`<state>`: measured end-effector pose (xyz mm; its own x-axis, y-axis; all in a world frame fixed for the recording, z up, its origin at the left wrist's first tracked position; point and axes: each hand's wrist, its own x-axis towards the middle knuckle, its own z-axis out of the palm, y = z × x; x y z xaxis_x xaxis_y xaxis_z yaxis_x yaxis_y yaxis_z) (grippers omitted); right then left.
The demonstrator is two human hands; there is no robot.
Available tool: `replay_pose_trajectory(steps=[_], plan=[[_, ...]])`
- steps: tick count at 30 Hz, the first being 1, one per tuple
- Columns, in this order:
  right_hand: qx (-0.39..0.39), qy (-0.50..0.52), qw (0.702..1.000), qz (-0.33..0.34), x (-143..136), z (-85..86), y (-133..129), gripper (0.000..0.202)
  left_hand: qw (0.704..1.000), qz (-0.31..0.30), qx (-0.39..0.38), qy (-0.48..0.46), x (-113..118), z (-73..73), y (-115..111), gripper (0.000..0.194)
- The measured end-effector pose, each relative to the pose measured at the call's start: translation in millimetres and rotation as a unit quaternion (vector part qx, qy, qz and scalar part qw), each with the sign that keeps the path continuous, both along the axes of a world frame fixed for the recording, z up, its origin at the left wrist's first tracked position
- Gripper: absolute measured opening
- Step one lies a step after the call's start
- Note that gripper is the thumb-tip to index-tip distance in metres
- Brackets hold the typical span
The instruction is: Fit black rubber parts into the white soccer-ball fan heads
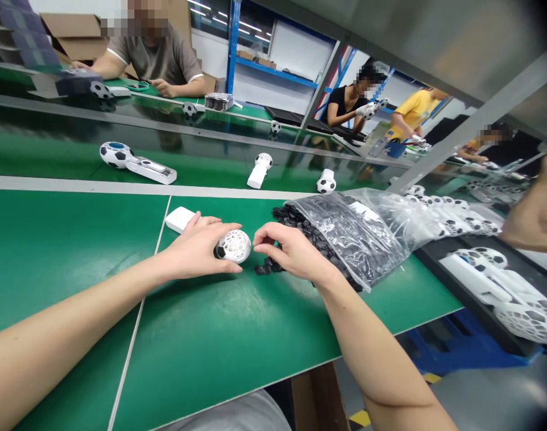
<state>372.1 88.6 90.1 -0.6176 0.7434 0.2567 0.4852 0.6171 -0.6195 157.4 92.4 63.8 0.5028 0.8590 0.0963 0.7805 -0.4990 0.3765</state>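
Observation:
My left hand point(201, 245) is wrapped round the ball-shaped head of a white handheld fan point(236, 246) with a soccer-ball pattern and an open grille. Its white handle sticks out behind the fingers on the left. Just right of the grille, my right hand point(284, 248) has thumb and forefinger pinched together; whatever is between them, if anything, is too small to make out. Beside and behind that hand, small black pieces point(265, 267) spill from a clear plastic bag point(358, 230) lying on the green table point(237, 335).
Several similar fans, one of them a fan with a blue-topped head point(115, 154), lie beyond the pale strip point(75, 185). At right a black tray point(457, 269) holds more fans. A person's arm point(531, 209) reaches in there. Co-workers sit across the line; a metal post point(457, 123) slants overhead.

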Motion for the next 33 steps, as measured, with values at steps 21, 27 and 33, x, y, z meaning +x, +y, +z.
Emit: replay_pose_trajectory(steps=[21,27,33], plan=[[-0.142,0.142,0.979,-0.046,-24.0,-26.4,-0.5,0.012,0.999,0.035,0.014,-0.016,5.7,0.0,-3.9,0.079],[-0.210,0.162,0.963,-0.052,-24.3,-29.1,0.7,0.019,0.999,0.032,0.004,-0.013,6.5,2.4,-5.1,0.071],[-0.274,0.164,0.943,-0.090,-23.8,-32.5,2.5,0.028,0.999,0.035,0.005,-0.027,7.9,3.9,-5.2,0.066]])
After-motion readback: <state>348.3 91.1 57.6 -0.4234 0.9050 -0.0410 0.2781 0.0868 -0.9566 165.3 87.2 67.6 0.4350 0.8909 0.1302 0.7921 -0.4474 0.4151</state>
